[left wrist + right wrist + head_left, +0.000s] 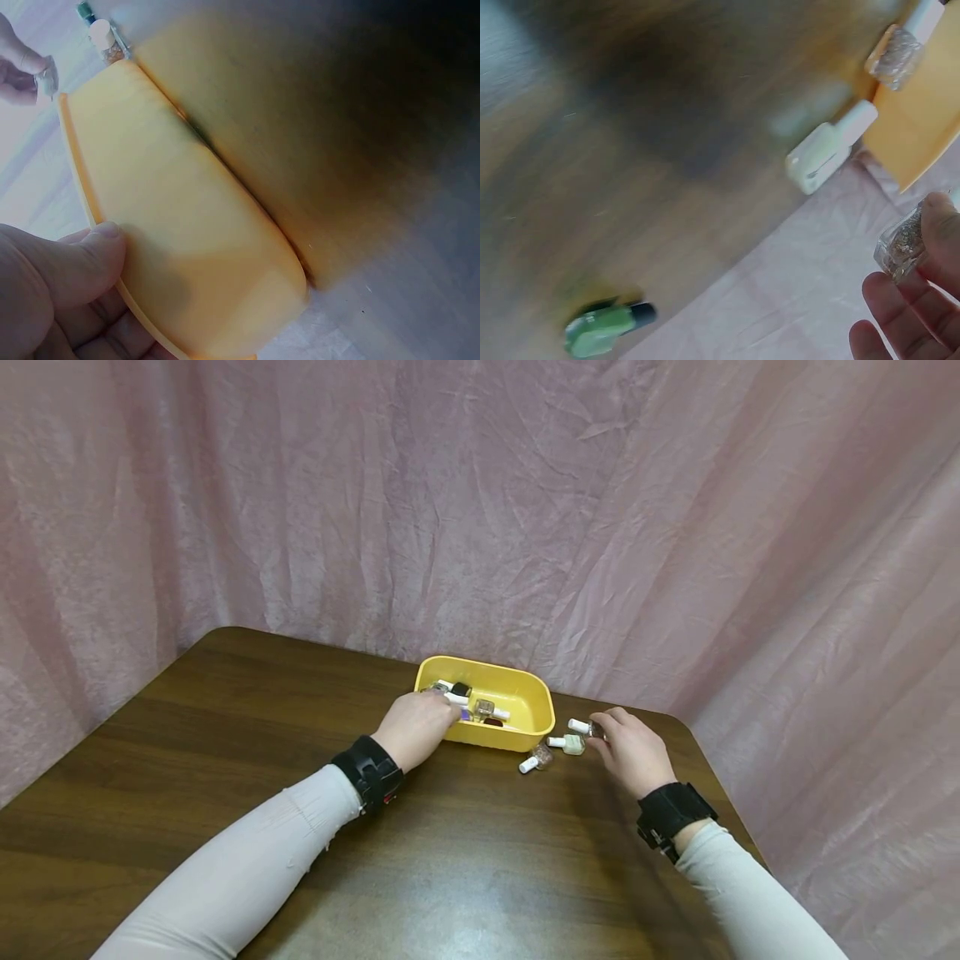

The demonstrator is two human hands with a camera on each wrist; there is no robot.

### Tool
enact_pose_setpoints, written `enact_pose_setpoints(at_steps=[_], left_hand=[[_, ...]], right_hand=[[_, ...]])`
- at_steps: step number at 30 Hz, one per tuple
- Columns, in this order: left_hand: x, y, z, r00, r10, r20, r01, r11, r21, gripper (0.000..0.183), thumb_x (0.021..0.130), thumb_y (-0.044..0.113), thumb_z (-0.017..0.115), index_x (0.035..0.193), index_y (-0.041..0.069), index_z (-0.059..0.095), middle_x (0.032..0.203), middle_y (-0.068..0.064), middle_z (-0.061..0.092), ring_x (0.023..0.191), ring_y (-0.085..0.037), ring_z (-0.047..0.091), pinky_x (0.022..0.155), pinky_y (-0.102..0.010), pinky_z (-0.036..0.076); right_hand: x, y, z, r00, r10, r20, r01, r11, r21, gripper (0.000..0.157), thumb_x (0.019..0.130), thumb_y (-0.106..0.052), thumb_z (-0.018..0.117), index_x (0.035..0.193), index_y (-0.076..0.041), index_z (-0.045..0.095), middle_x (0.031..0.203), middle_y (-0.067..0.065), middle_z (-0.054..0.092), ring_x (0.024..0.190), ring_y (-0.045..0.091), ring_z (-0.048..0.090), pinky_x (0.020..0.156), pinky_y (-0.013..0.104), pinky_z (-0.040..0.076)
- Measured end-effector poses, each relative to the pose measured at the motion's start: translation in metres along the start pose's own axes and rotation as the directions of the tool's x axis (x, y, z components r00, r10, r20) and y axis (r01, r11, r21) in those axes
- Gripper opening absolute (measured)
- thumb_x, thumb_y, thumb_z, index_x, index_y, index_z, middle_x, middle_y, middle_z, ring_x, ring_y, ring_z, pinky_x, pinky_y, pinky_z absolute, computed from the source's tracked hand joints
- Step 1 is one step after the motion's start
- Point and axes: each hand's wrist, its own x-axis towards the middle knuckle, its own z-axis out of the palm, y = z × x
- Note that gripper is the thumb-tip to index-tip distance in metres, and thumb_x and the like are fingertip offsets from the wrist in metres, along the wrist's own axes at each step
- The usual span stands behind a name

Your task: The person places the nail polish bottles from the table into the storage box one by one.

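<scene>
At the near left rim of a yellow plastic bin (491, 737), my left hand (417, 727) grips the wall, its thumb (105, 251) on the outer face and the fingers curled inside. Several nail polish bottles lie in the bin, one with a clear body (483, 708). My right hand (632, 752) pinches a glittery nail polish bottle (904, 244) with a white cap, just right of the bin. Below it on the table lie a pale green bottle (573, 744) and another glitter bottle (542, 755), both white-capped.
A green bottle with a black cap (604, 330) lies on the table near its far edge, hidden behind my right hand in the head view. The brown wooden table (420, 860) ends at a pink curtain (480, 510) behind the bin.
</scene>
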Motion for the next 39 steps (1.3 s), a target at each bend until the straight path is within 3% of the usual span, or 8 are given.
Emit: enact_pose_setpoints(at_steps=[9, 19, 25, 39], left_hand=[[-0.001, 0.001, -0.001, 1.000, -0.003, -0.028, 0.003, 1.000, 0.001, 0.021, 0.095, -0.003, 0.076, 0.095, 0.017, 0.082, 0.091, -0.003, 0.078, 0.084, -0.025, 0.073, 0.070, -0.043, 0.062], [-0.002, 0.001, -0.002, 1.000, -0.005, -0.018, 0.005, 1.000, -0.006, 0.021, 0.096, -0.003, 0.076, 0.098, 0.017, 0.083, 0.092, -0.003, 0.079, 0.085, -0.024, 0.073, 0.072, -0.043, 0.063], [-0.002, 0.001, -0.002, 1.000, -0.003, -0.015, 0.003, 1.000, -0.002, 0.021, 0.097, -0.003, 0.076, 0.099, 0.016, 0.083, 0.092, -0.003, 0.079, 0.085, -0.024, 0.073, 0.072, -0.043, 0.063], [-0.001, -0.001, 0.001, 1.000, 0.004, -0.022, -0.004, 1.000, 0.000, 0.021, 0.097, -0.003, 0.076, 0.100, 0.017, 0.084, 0.092, -0.002, 0.079, 0.085, -0.023, 0.073, 0.073, -0.042, 0.063]], right_hand=[[0.025, -0.021, 0.005, 0.999, -0.035, -0.001, 0.035, 0.999, -0.011, 0.036, 0.095, -0.014, 0.089, 0.125, 0.000, 0.075, 0.110, 0.014, 0.072, 0.091, 0.032, 0.070, 0.075, 0.051, 0.060], [0.049, -0.041, 0.011, 0.997, -0.072, 0.025, 0.072, 0.997, -0.015, 0.039, 0.096, -0.017, 0.088, 0.128, 0.000, 0.076, 0.113, 0.015, 0.072, 0.098, 0.034, 0.072, 0.080, 0.052, 0.061], [0.059, -0.052, 0.014, 0.994, -0.083, 0.067, 0.085, 0.996, -0.039, 0.036, 0.096, -0.018, 0.088, 0.126, -0.001, 0.077, 0.116, 0.014, 0.073, 0.098, 0.033, 0.072, 0.079, 0.051, 0.061], [0.076, -0.063, 0.025, 0.985, -0.075, 0.155, 0.087, 0.993, -0.074, 0.024, 0.098, -0.021, 0.087, 0.114, -0.007, 0.077, 0.101, 0.008, 0.069, 0.088, 0.030, 0.067, 0.074, 0.047, 0.059]])
